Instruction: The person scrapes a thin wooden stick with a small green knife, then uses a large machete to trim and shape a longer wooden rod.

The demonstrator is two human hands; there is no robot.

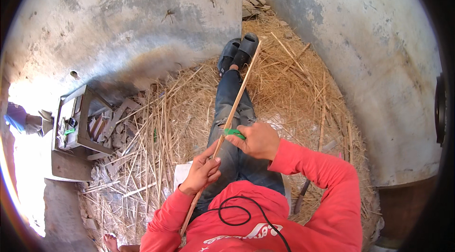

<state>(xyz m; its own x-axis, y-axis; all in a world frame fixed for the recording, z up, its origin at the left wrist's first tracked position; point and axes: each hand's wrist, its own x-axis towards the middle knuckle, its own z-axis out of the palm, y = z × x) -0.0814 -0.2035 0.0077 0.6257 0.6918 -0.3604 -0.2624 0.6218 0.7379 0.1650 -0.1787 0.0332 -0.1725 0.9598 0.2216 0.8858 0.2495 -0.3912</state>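
Note:
A long, thin split-wood strip [241, 89], perhaps bamboo, runs slantwise over my outstretched legs, from my shoes down to my left side. My left hand [203, 172] is closed round its lower half, thumb laid along it. Just above, my right hand [260, 140] grips a small green-handled knife [234, 133] against the strip. Of the blade only a short bit shows by the wood; the rest of the tool is hidden by my fingers.
Straw and shavings [289, 86] cover the floor, with long strips [161, 133] piled at left. A wooden frame stand [83, 143] holds small items. A dark blade-like tool [300, 198] lies by my right hip. A bare foot [110, 242] shows at lower left. Concrete walls [156, 20] surround me.

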